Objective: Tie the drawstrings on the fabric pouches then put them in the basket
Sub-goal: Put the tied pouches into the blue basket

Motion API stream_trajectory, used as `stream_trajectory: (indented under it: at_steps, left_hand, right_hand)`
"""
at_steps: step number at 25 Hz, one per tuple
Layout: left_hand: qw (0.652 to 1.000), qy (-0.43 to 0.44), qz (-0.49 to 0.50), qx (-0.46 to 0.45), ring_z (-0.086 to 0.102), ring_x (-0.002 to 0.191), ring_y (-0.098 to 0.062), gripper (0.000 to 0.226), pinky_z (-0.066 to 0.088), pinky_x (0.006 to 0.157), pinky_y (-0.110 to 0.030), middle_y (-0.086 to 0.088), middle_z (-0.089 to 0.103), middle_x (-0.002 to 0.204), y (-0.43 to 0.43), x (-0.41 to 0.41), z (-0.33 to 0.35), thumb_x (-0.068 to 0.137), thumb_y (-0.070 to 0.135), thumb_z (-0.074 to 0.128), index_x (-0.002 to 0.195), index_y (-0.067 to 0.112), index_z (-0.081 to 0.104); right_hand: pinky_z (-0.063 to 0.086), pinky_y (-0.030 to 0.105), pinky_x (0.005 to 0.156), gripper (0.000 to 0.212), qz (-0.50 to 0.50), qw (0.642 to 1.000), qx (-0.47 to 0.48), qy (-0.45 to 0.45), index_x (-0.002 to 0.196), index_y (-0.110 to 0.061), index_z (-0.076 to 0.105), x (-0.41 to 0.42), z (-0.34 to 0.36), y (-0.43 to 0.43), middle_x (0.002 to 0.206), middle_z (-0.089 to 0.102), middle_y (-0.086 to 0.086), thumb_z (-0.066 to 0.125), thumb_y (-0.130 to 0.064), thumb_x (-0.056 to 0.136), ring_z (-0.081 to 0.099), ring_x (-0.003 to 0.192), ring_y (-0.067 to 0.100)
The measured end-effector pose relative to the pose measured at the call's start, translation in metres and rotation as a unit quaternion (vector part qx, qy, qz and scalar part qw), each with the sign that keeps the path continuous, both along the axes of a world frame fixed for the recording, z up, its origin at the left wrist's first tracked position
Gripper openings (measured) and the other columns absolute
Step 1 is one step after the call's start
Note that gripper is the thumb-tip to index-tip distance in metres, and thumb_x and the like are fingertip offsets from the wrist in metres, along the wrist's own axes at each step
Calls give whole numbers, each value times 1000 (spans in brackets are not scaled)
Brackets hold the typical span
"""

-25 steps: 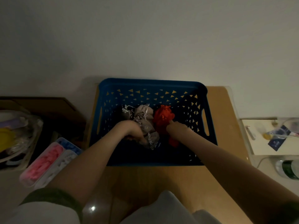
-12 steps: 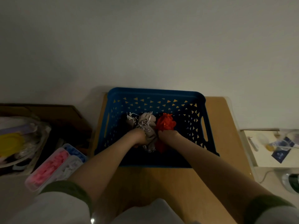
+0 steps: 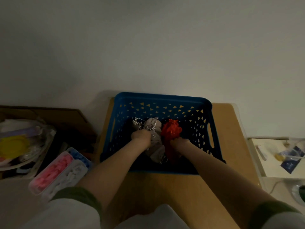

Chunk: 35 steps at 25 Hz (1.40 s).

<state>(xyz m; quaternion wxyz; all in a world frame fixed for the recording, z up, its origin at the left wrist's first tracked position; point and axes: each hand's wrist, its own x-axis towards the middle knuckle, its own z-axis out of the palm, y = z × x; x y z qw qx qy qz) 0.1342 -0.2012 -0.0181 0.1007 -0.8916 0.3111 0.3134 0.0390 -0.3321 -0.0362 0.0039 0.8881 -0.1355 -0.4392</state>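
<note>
A blue plastic basket (image 3: 162, 100) with triangle cut-outs stands on a small wooden table (image 3: 231, 129). Inside it lie grey fabric pouches (image 3: 154, 129) with silvery drawstrings and a red pouch (image 3: 171, 129). Both my hands reach into the basket. My left hand (image 3: 140, 137) grips the grey pouches from the left. My right hand (image 3: 179, 142) grips the lower part of the red pouch. My fingertips are hidden in the cloth, and the basket floor is dark.
A pink, white and blue plastic box (image 3: 61, 169) lies left of the table, beside a clear bag (image 3: 21, 142) holding a yellow lid. On the right stands a white tray (image 3: 270, 156) with small items. A pale wall rises behind the basket.
The view has tilted up, so the basket sits lower in the frame. Both hands have drawn closer together inside the basket and closed on the pouches.
</note>
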Motion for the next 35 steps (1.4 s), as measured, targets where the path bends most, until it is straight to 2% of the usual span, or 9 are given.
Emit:
stream_trajectory:
  at_steps: [5, 8, 10, 14, 18, 23, 26, 30, 35]
  left_hand:
    - [1000, -1, 1, 21, 56, 112, -25, 28, 45, 79, -30, -10, 56, 125, -3, -5, 8, 97, 15, 45, 122, 7, 56]
    - [993, 114, 22, 26, 62, 103, -28, 24, 53, 86, -34, -14, 61, 117, -10, -11, 24, 96, 15, 45, 112, 3, 59]
    - [972, 227, 34, 53, 65, 93, -26, 23, 55, 79, -34, -16, 62, 112, -12, -16, 27, 96, 16, 48, 111, 0, 57]
    - [932, 353, -32, 80, 57, 84, -18, 32, 49, 70, -27, -16, 54, 129, -14, -27, 12, 96, 12, 49, 128, 6, 54]
    - [934, 327, -118, 82, 52, 114, -29, 52, 50, 88, -36, -10, 43, 142, -26, -35, -4, 95, 9, 48, 145, 18, 36]
    - [934, 272, -149, 176, 49, 119, -31, 52, 47, 96, -39, -10, 43, 142, -24, -27, -12, 96, 18, 52, 144, 12, 35]
    - [938, 241, -164, 185, 50, 117, -31, 44, 46, 95, -40, -12, 45, 139, -20, -17, -17, 98, 15, 47, 141, 11, 40]
    - [958, 165, -178, 151, 44, 124, -30, 46, 41, 101, -40, -13, 40, 143, -18, -13, -29, 98, 18, 46, 142, 9, 38]
    - [969, 164, -166, 82, 48, 121, -28, 43, 43, 99, -39, -11, 47, 139, -14, -12, -29, 96, 22, 48, 137, 13, 46]
  right_hand:
    - [29, 46, 110, 47, 31, 999, 14, -6, 145, -12, 34, 1, -1, -2, 151, 31, 13, 43, -17, 99, 29, 138, 33]
    - [35, 41, 106, 42, -3, 997, 61, -46, 141, -7, 40, 10, 9, -3, 143, 44, 17, 34, -26, 103, 43, 129, 34]
    - [36, 40, 108, 44, 15, 995, 82, -48, 139, -7, 41, 9, 15, -4, 141, 46, 17, 33, -29, 103, 45, 127, 33]
    - [46, 35, 94, 45, -12, 998, 53, 14, 132, -6, 48, -5, 21, -9, 132, 52, 11, 62, -17, 90, 52, 116, 28]
    - [44, 38, 98, 54, -16, 995, 56, 87, 141, -7, 41, -17, 21, -15, 144, 42, 11, 59, -9, 91, 44, 127, 30]
    - [43, 39, 98, 66, -53, 978, 148, 135, 151, -21, 24, -16, 7, -10, 152, 32, 12, 49, 1, 94, 40, 131, 33]
    - [46, 34, 90, 63, -53, 986, 147, 60, 151, -18, 23, -9, 0, -9, 153, 29, 11, 45, 1, 95, 40, 132, 32]
    - [39, 37, 102, 53, -30, 989, 117, -80, 144, -10, 34, 5, -1, -13, 144, 42, 16, 53, -10, 94, 45, 128, 31]
    - [48, 41, 88, 43, 73, 983, 3, -167, 132, -6, 35, 4, -2, -6, 131, 51, 13, 52, -17, 94, 52, 118, 29]
